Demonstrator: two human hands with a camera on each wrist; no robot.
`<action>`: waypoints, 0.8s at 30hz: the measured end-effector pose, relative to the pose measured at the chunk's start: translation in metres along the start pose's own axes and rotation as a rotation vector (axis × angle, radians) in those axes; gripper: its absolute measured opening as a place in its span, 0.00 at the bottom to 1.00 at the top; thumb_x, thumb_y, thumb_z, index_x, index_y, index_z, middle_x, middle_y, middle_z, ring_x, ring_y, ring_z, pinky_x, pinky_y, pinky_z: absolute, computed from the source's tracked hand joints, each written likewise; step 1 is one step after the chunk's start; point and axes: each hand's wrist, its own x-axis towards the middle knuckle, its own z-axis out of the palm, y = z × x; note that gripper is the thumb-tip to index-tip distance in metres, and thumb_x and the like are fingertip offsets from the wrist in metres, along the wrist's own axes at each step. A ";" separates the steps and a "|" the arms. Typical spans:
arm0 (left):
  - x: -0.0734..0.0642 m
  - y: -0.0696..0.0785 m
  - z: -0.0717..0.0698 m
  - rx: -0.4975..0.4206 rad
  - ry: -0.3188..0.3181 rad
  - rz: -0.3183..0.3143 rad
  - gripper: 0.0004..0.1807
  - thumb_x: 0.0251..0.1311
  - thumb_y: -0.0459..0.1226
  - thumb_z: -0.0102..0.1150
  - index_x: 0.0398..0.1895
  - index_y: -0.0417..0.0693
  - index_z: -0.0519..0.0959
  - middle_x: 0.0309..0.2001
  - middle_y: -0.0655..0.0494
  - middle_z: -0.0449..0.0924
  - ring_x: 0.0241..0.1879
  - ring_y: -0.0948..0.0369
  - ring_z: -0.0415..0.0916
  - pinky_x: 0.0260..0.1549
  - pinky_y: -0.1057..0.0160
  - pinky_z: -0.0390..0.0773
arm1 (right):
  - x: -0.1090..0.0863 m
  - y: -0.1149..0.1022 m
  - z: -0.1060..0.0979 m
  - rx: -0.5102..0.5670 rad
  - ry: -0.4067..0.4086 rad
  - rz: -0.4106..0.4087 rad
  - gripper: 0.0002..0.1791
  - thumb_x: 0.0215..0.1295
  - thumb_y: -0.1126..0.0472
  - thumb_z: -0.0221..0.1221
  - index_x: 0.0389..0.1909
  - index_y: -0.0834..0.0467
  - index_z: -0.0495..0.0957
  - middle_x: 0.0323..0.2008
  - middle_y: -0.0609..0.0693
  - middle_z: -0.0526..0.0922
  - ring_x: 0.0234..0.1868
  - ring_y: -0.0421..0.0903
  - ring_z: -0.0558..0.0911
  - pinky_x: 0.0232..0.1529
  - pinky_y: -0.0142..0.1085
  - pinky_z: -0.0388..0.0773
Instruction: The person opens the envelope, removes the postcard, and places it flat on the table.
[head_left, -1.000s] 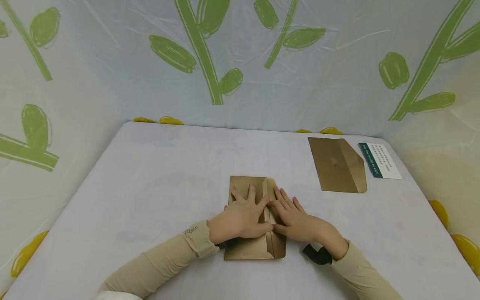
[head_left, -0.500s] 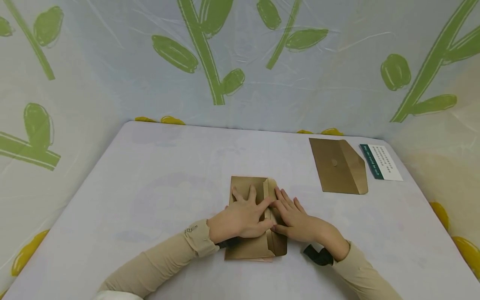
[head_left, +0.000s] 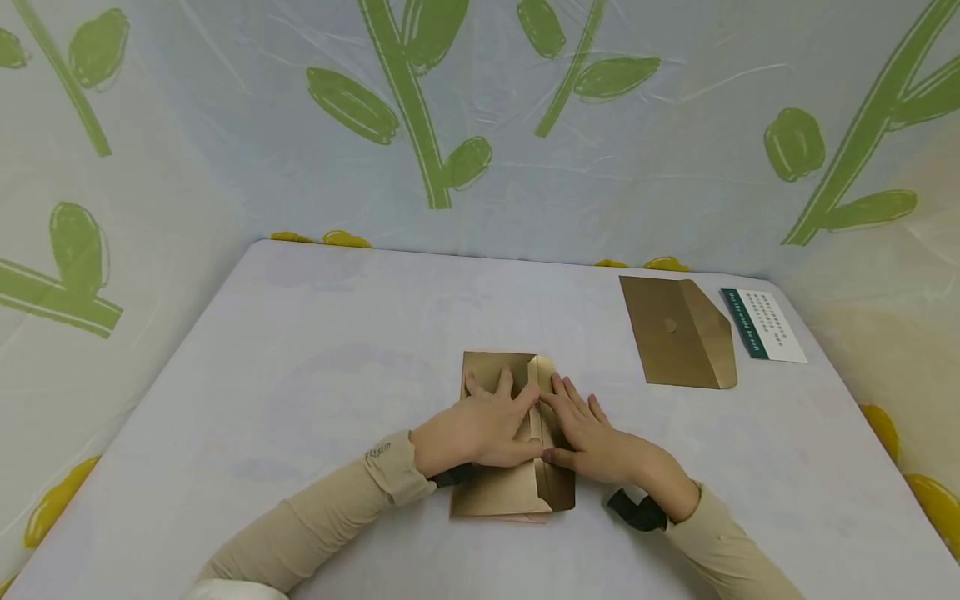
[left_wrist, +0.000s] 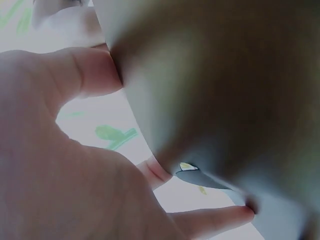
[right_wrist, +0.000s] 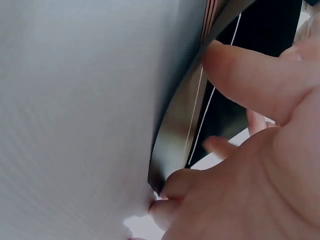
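Note:
A gold envelope [head_left: 491, 498] lies upright on the table, its opening and side flap [head_left: 558, 490] on the right. My left hand [head_left: 480, 432] rests across it with spread fingers, the thumb near the mouth. In the left wrist view, thumb and fingertips touch the envelope's surface [left_wrist: 215, 75]. My right hand [head_left: 603, 450] lies at the flap side, fingers extended along its edge. The right wrist view has the right thumb [right_wrist: 240, 65] against the raised flap [right_wrist: 172, 130], above the dark inside. A pale pinkish paper edge [head_left: 525, 518] peeks out below the envelope.
A second gold envelope [head_left: 667, 342], with its pointed flap to the right, lies at the table's back right. Beside it is a white and green printed card [head_left: 768, 325]. Dark bands [head_left: 636, 510] sit at the wrists. A leaf-patterned curtain [head_left: 600, 167] surrounds the table [head_left: 337, 350].
The pinkish paper edge has come into sight below the envelope. My left hand has shifted slightly at the mouth, while the right hand stays almost in place.

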 end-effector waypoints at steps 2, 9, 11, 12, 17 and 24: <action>0.000 -0.001 -0.002 -0.013 -0.012 0.000 0.36 0.68 0.59 0.47 0.71 0.51 0.54 0.74 0.29 0.47 0.60 0.24 0.63 0.64 0.27 0.41 | 0.000 -0.001 -0.001 0.001 -0.011 -0.004 0.43 0.75 0.50 0.53 0.80 0.56 0.41 0.76 0.68 0.27 0.76 0.64 0.29 0.67 0.68 0.29; 0.000 -0.001 -0.003 0.009 -0.015 0.022 0.35 0.69 0.58 0.45 0.70 0.50 0.54 0.74 0.29 0.50 0.62 0.28 0.65 0.63 0.26 0.43 | 0.001 -0.003 -0.002 -0.021 -0.044 -0.006 0.32 0.75 0.53 0.53 0.76 0.56 0.59 0.75 0.70 0.26 0.75 0.66 0.27 0.66 0.69 0.28; 0.000 -0.001 -0.003 0.023 -0.027 0.017 0.38 0.70 0.59 0.44 0.74 0.49 0.52 0.74 0.30 0.49 0.62 0.28 0.64 0.63 0.26 0.44 | 0.001 -0.003 -0.002 -0.036 -0.049 -0.008 0.30 0.76 0.53 0.53 0.75 0.55 0.62 0.75 0.70 0.27 0.75 0.66 0.27 0.66 0.69 0.29; 0.000 -0.001 -0.003 0.027 -0.034 0.013 0.40 0.70 0.59 0.44 0.76 0.48 0.50 0.74 0.30 0.48 0.62 0.27 0.63 0.63 0.26 0.44 | 0.001 -0.003 -0.002 -0.041 -0.050 -0.008 0.30 0.76 0.53 0.52 0.75 0.55 0.62 0.75 0.70 0.27 0.75 0.66 0.27 0.66 0.69 0.29; -0.001 0.000 -0.004 0.058 -0.056 -0.015 0.44 0.69 0.63 0.43 0.80 0.51 0.46 0.75 0.31 0.45 0.63 0.21 0.55 0.65 0.28 0.44 | 0.001 -0.004 -0.002 -0.056 -0.039 -0.008 0.27 0.77 0.52 0.50 0.73 0.56 0.65 0.75 0.70 0.28 0.75 0.66 0.28 0.66 0.70 0.31; -0.002 0.001 -0.004 0.089 -0.061 -0.025 0.45 0.68 0.67 0.40 0.80 0.54 0.48 0.76 0.31 0.45 0.63 0.21 0.54 0.65 0.29 0.45 | 0.002 -0.004 0.000 -0.089 -0.011 -0.008 0.26 0.78 0.53 0.48 0.73 0.55 0.66 0.75 0.71 0.32 0.76 0.67 0.31 0.66 0.71 0.35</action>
